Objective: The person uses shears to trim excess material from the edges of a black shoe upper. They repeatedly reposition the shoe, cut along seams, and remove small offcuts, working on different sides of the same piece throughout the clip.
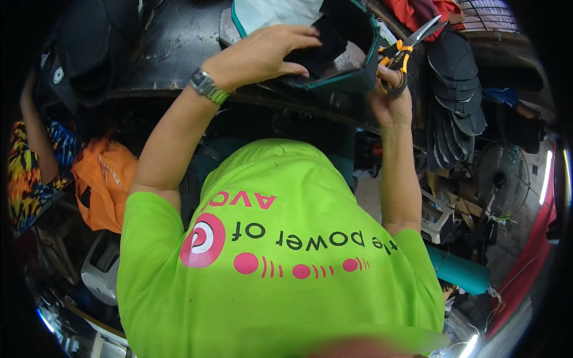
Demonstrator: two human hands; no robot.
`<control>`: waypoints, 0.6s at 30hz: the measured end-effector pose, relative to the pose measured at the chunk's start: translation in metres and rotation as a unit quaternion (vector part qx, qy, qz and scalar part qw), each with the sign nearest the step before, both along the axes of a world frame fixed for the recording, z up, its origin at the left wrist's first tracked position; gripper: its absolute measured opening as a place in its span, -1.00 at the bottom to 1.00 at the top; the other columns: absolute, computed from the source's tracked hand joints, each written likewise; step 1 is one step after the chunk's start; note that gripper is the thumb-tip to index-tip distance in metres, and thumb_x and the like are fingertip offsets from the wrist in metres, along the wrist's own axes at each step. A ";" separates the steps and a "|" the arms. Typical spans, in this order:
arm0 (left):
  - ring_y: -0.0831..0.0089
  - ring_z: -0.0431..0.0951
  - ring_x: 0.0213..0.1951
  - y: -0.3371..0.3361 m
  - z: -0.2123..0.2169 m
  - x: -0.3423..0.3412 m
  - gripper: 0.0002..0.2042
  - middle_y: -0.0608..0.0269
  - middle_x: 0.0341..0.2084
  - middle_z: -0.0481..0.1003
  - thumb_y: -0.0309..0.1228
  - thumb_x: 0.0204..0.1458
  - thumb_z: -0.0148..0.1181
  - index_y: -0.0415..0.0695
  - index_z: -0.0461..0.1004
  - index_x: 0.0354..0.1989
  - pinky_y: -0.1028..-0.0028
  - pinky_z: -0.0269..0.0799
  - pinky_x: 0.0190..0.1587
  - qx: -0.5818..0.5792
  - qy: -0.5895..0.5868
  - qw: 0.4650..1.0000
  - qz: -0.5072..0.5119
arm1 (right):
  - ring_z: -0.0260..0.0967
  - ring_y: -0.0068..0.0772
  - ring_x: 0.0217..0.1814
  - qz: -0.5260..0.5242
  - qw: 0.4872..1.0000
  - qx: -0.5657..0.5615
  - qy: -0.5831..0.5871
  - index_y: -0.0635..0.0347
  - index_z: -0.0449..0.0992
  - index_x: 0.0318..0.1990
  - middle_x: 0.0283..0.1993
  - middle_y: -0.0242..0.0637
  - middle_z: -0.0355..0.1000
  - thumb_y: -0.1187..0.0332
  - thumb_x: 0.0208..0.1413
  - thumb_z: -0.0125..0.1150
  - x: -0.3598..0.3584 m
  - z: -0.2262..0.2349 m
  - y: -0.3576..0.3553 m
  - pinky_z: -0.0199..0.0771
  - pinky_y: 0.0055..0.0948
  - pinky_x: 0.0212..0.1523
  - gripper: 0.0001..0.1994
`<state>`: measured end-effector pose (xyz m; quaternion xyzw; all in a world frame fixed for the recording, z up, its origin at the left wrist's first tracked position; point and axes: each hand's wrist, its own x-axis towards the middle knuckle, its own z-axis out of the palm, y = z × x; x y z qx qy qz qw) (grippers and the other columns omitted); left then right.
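Observation:
My right hand (391,101) is closed round the handles of a pair of scissors (401,59). The handles are orange and black, and the metal blades point up and to the right. To its left is an open box-like holder with a green edge (343,82), with dark material and a pale sheet (277,13) inside. My left hand (271,52) reaches over its near left side, thumb and fingers apart. Black cloth (327,45) lies by those fingertips; whether they touch it I cannot tell.
A dark worktop (173,51) runs under the holder. Black caps (95,48) stand at the left, and a stack of black caps (456,83) hangs over the right edge. Red cloth (418,12) lies behind the scissors. An orange bag (104,182), another person's arm (39,131) and a fan (501,179) are around.

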<state>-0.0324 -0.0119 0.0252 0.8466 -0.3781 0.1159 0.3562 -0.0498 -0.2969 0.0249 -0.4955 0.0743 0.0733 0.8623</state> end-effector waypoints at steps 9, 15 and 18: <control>0.15 0.54 -0.02 -0.010 -0.017 0.017 -0.71 0.16 -0.07 0.55 -0.34 -0.04 0.36 -0.14 0.60 -0.13 0.27 0.46 0.03 0.043 0.017 0.999 -0.004 | 0.36 -0.47 -0.42 0.084 0.989 -0.123 -0.013 0.18 0.42 -0.12 -0.34 -0.27 0.42 0.12 0.10 0.34 -0.047 0.013 -0.068 0.44 -0.50 -0.26 -0.63; 0.24 0.58 -0.25 -0.015 -0.031 0.001 -0.86 0.23 -0.33 0.57 -0.47 -0.02 0.33 -0.14 0.56 -0.27 0.32 0.49 -0.17 -0.039 -0.075 0.996 0.018 | 0.29 -0.45 -0.60 0.186 0.959 -0.141 0.162 0.15 0.43 -0.20 -0.50 -0.25 0.40 0.06 -0.11 0.44 -0.102 -0.006 -0.094 0.28 -0.52 -0.56 -0.55; 0.24 0.57 -0.28 -0.017 -0.034 0.006 -0.85 0.23 -0.37 0.55 -0.45 -0.01 0.32 -0.14 0.54 -0.27 0.32 0.48 -0.21 -0.033 -0.083 0.996 0.020 | 0.36 -0.48 -0.54 0.252 0.936 -0.145 0.198 0.27 0.44 -0.15 -0.47 -0.25 0.41 -0.02 -0.24 0.48 -0.118 -0.007 -0.100 0.32 -0.54 -0.54 -0.39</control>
